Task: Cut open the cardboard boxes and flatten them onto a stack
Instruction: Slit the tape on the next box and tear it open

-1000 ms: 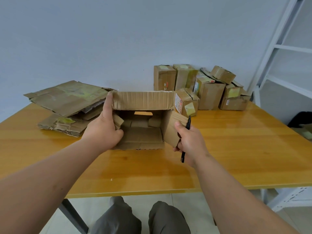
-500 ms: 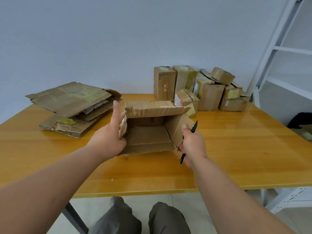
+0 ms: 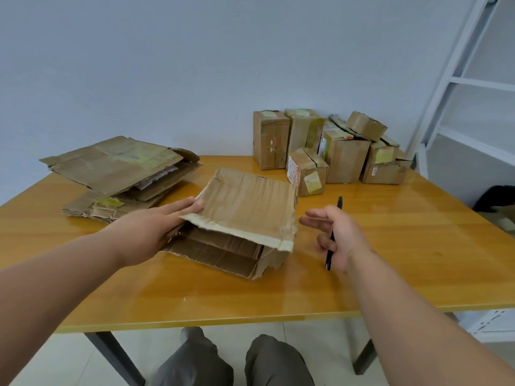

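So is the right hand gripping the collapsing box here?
No. The right hand is off the box, holding only the black cutter, while the left hand touches it.

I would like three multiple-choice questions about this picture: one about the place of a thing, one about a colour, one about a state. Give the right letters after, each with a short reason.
1. Where does the stack of flattened cardboard lie?
A. on the table's far left
B. on the floor
C. on the white shelf

2. What colour is the cutter in the right hand?
A. red
B. black
C. white

3. In what state is the box in the middle of the table?
A. sealed and upright
B. partly collapsed, one end still gaping
C. torn into separate pieces

Answers:
1 A: the stack rests on the tabletop, left of the box.
2 B: a thin black tool shows above and below the hand.
3 B: the top panel slopes down while the near end stays open; the left hand lies against its left edge.
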